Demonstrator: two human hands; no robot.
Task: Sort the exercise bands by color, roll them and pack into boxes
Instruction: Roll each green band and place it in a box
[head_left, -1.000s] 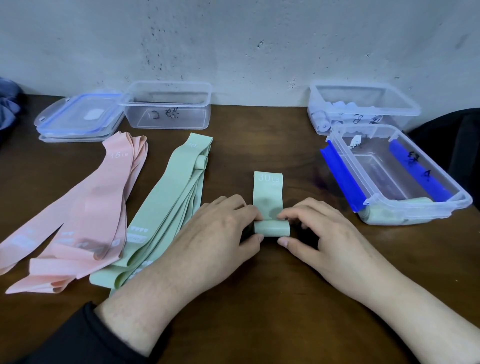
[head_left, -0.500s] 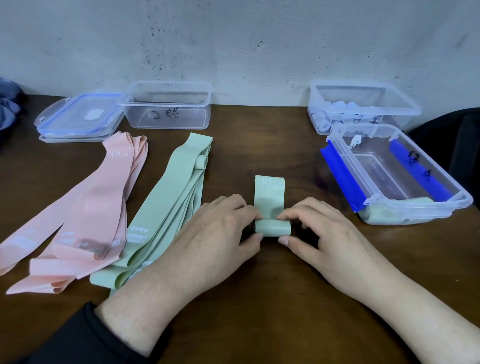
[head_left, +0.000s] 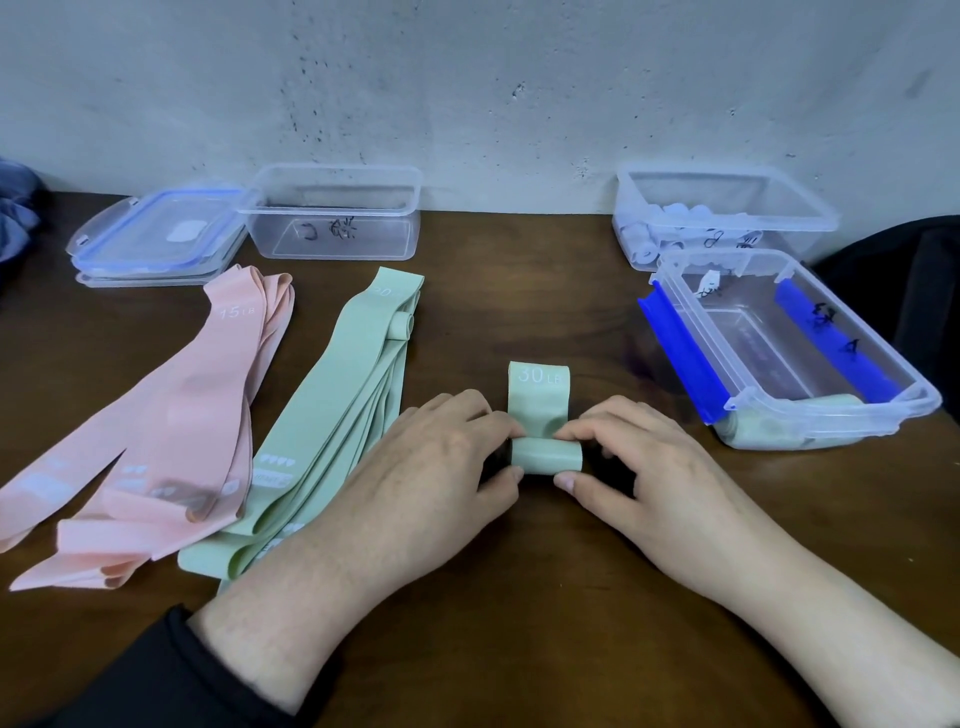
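**Rolling a green band, nearly done**

Head view: at the worktop (head_left: 519, 597) centre, our left hand (head_left: 431, 467) and right hand (head_left: 644, 467) each pinch an end of the green band (head_left: 540, 405), its roll between our fingertips and a short flat tail marked 30 LB pointing to 12 o'clock. We judge the rolling step close to finished. Next we need to keep both grips tight, roll up the tail, then carry it to the blue-clipped box (head_left: 789, 353) at 2 o'clock, where green rolls lie. Green pile (head_left: 332, 415) and pink pile (head_left: 171, 415) wait at 9 o'clock.
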